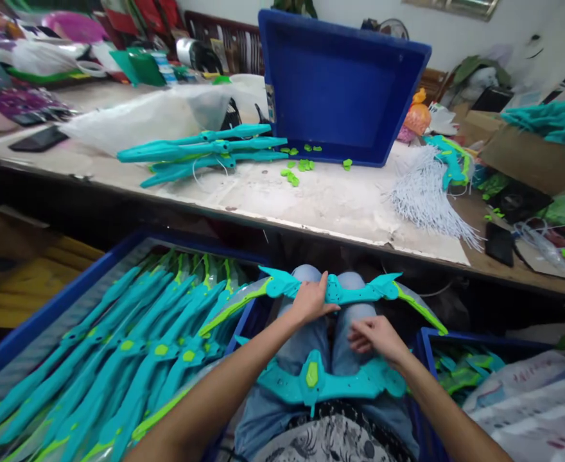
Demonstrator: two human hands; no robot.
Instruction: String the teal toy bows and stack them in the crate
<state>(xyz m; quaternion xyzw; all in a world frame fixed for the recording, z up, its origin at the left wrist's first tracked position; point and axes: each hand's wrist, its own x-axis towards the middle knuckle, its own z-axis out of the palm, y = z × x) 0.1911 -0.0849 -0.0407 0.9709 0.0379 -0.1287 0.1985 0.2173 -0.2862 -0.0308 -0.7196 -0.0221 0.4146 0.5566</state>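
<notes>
I sit with two teal toy bows across my lap. My left hand [310,300] is closed over the middle of the farther teal bow [359,292], which spans my knees and has green and clear limbs. My right hand [376,337] rests just behind it, fingers curled, next to the nearer teal bow piece [321,382] with a green gem at its centre. What those fingers pinch is too small to make out.
A blue crate [46,314] at my left holds several teal bows. A second blue crate [456,359] sits at my right. On the workbench [311,199] lie more teal bows [200,154], small green gems [296,170], a tipped blue bin [340,90] and white strings [427,192].
</notes>
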